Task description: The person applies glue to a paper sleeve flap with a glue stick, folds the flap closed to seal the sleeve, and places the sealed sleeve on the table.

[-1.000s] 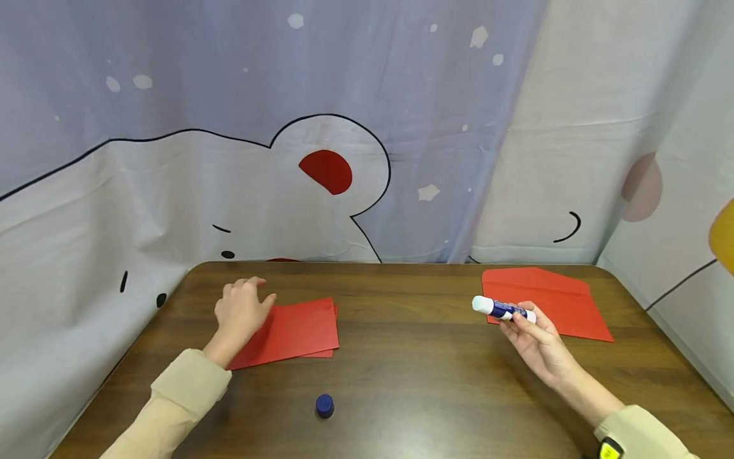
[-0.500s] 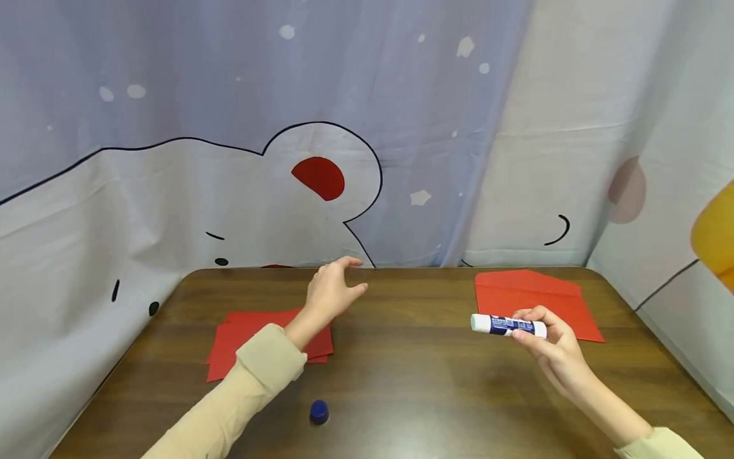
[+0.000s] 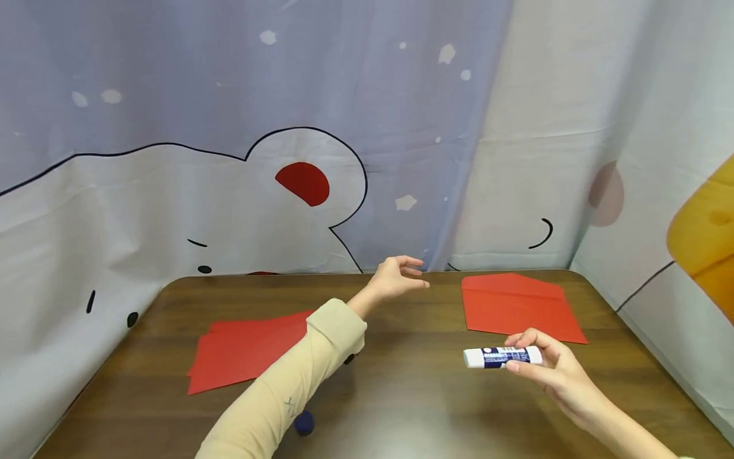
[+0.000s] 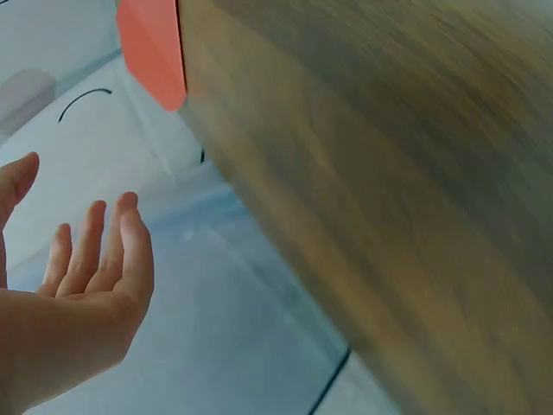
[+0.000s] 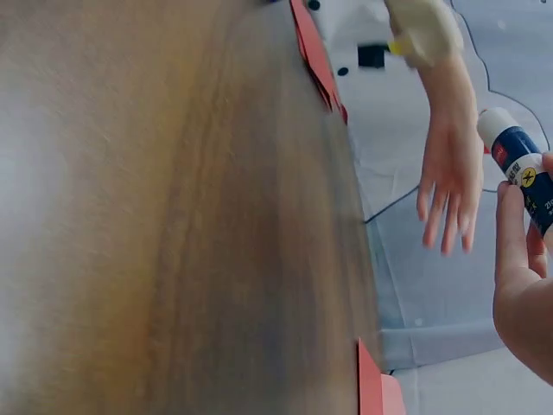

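My right hand (image 3: 559, 376) pinches a glue stick (image 3: 502, 357) between thumb and fingers, above the table at the right. The stick is white with a blue label, uncapped, and lies level with its pale tip to the left; the right wrist view shows it too. My left hand (image 3: 397, 278) hovers over the back middle of the table, holding nothing, thumb and fingers apart. In the left wrist view its fingers (image 4: 130, 251) bend slightly. Closest to it on the right, a red envelope (image 3: 518, 306) lies with its flap opened toward the back.
Several red envelopes (image 3: 243, 347) overlap on the left of the wooden table (image 3: 413, 408), partly behind my left sleeve. A blue cap (image 3: 304, 422) stands near the front beside that sleeve. A printed curtain (image 3: 401, 159) hangs along the table's back edge.
My left hand has moved from the left envelopes rightward across the table, toward the right envelope. My right hand still holds the glue stick, now a little lower and more level.
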`<state>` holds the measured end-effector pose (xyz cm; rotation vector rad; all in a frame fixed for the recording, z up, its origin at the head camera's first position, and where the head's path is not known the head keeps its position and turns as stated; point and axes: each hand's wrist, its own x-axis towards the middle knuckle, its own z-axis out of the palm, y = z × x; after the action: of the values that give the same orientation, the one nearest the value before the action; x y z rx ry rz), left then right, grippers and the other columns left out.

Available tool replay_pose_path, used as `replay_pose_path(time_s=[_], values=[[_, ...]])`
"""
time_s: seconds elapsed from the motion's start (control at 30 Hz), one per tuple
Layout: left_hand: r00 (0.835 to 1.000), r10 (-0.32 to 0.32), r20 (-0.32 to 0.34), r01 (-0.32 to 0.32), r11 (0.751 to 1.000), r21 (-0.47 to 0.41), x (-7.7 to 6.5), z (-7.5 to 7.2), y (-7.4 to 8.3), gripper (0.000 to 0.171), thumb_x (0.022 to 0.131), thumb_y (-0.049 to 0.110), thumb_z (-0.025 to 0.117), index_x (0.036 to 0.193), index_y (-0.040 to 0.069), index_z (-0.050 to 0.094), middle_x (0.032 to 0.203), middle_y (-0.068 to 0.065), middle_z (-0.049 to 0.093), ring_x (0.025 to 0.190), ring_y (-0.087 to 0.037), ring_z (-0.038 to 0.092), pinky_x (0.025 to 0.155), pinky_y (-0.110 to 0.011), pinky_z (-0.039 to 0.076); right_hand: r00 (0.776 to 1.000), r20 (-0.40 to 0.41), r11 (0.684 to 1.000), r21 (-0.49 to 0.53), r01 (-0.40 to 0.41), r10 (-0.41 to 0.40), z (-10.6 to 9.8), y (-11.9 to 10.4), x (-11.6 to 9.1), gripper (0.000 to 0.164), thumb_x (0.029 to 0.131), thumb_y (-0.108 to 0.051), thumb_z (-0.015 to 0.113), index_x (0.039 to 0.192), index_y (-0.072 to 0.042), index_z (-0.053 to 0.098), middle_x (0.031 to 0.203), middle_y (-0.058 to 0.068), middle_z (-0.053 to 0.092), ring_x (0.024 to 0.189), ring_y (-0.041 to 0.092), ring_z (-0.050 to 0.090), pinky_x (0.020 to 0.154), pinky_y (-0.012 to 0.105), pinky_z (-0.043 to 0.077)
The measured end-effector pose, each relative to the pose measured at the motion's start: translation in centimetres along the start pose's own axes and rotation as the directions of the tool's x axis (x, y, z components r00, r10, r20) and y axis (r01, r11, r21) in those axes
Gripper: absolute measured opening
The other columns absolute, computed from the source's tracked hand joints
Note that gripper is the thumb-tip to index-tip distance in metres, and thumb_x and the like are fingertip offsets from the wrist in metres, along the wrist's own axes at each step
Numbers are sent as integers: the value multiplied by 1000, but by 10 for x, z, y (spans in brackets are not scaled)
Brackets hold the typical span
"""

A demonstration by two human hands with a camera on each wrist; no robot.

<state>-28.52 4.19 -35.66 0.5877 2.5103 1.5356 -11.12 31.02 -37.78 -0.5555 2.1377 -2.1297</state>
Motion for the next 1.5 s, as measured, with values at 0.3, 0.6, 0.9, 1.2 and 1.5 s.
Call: replay_pose_path(time_s=[0.3,0.6,0.9,1.2,1.5], values=[[991,-74,116,100,966,-239,34,30,-13,49,79,7,76,126,5,61,121,-19,66,108,-28,66,93,-46,51,986,164,996,83,19,-32,7,10,-13,41,89,16,45,105,-20,54,111,-9,59,97,4,59,80,23,52],[976,-139,166,180,948,-263,57,58,-10,48,79,5,76,125,4,62,125,-19,63,108,-26,66,92,-42,52,967,233,979,193,60,-105,12,16,-24,43,85,21,42,106,-14,54,112,-4,58,96,7,61,81,21,52],[985,-150,85,153,988,-31,74,84,-11,50,76,6,80,123,1,64,118,-14,68,99,-22,69,82,-28,55,954,265,979,184,91,-138,12,23,-33,46,83,24,42,105,-15,51,113,-3,59,97,10,59,78,23,53],[972,-231,-47,235,939,249,72,98,-10,45,74,15,83,117,12,70,117,1,69,112,-16,61,90,-23,49,947,271,980,147,133,-169,13,20,-32,47,81,26,42,104,-15,50,111,-4,60,94,10,59,72,23,52],[965,-239,-111,261,804,535,74,107,-10,32,75,34,82,106,33,74,113,12,69,101,-11,64,69,-28,49,945,282,960,266,88,-164,15,17,-29,47,83,24,40,108,-15,51,115,-2,58,100,9,58,84,23,52]])
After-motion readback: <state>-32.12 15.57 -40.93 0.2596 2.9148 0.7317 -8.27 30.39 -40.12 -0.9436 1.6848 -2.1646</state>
